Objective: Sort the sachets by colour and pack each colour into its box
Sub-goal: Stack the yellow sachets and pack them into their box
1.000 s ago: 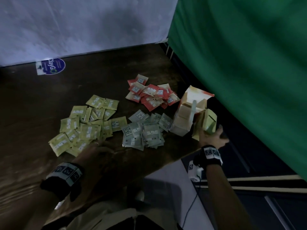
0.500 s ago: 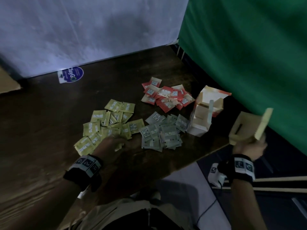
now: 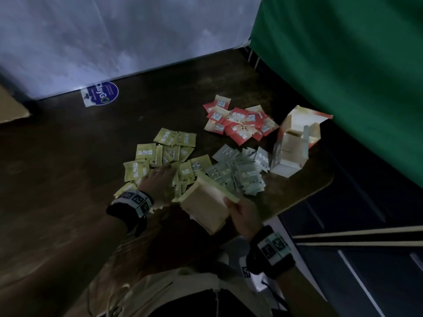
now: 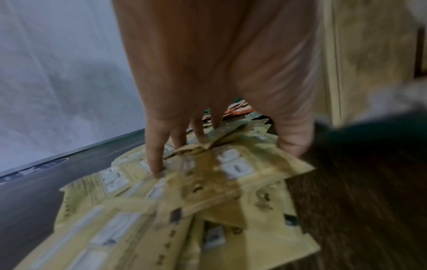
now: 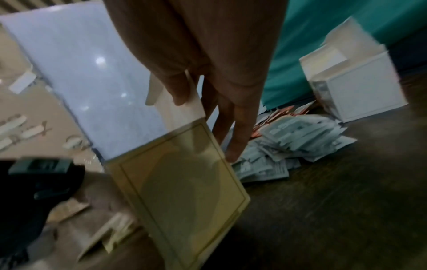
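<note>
Right hand [image 3: 243,216] grasps flat-sided yellow card box [image 3: 206,207], 6 o'clock on dark wood-grain table [image 3: 57,168] | left hand [image 3: 158,181] relaxed, fingers spread on crinkled square yellow sachets [image 3: 146,154], 9 o'clock of box.

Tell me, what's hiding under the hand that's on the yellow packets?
Under the left hand lie flat yellow paper sachets, overlapping in a loose pile; its fingertips press on them. The dark wooden table beneath them is covered there, as is anything deeper in the pile.
</note>
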The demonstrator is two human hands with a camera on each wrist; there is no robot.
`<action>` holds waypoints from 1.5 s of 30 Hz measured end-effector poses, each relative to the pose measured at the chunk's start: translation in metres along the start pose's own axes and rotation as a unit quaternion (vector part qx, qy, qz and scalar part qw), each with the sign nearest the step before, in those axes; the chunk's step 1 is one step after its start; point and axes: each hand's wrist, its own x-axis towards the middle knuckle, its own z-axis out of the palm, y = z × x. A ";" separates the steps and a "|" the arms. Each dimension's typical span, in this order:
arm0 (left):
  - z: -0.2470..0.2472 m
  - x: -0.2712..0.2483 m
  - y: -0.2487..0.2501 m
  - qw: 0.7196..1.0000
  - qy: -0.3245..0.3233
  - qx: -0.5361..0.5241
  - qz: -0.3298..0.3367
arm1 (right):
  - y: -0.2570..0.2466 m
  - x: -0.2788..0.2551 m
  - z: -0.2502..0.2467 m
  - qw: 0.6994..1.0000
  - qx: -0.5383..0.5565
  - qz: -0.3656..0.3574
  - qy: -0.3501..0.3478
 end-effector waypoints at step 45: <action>-0.111 -0.036 0.075 0.794 0.186 -0.576 -0.045 | -0.090 0.060 -0.005 0.976 0.166 -0.082 0.113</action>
